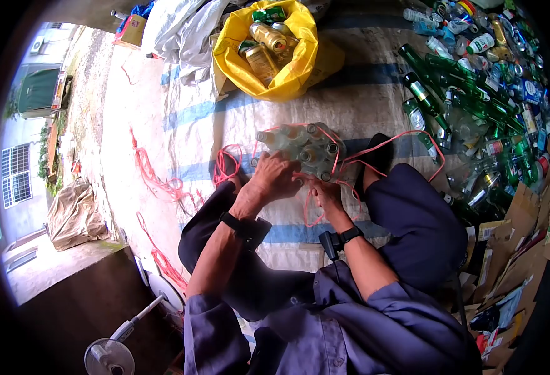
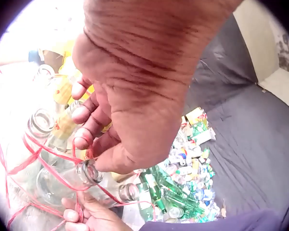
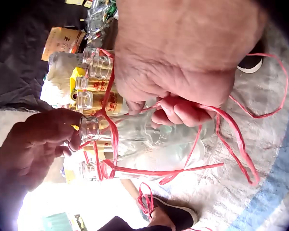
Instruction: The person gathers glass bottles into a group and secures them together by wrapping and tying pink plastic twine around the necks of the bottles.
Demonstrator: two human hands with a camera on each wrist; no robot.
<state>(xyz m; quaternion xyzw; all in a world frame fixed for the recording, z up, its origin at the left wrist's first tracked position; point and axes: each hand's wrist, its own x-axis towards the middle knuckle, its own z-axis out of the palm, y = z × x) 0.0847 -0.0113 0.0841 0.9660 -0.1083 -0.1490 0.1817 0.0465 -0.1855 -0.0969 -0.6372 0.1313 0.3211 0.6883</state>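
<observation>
A cluster of clear glass bottles [image 1: 310,154] stands on the woven sheet between the person's legs, with red plastic string [image 3: 111,130] running around and across the bottle necks. The left hand [image 1: 275,177] is at the near left of the cluster, fingers bent and pinching a strand beside a bottle mouth [image 2: 90,172]. Low against the near side of the bottles, the right hand [image 1: 327,195] grips the string with curled fingers [image 3: 183,113]. Loose string trails away from it in the right wrist view.
A yellow bag [image 1: 225,53] of cans stands beyond the bottles. Green bottles [image 1: 421,94] and mixed empties are heaped at the right, above flattened cardboard [image 1: 506,240]. More red string [image 1: 153,181] lies at the left, near a white fan [image 1: 162,290].
</observation>
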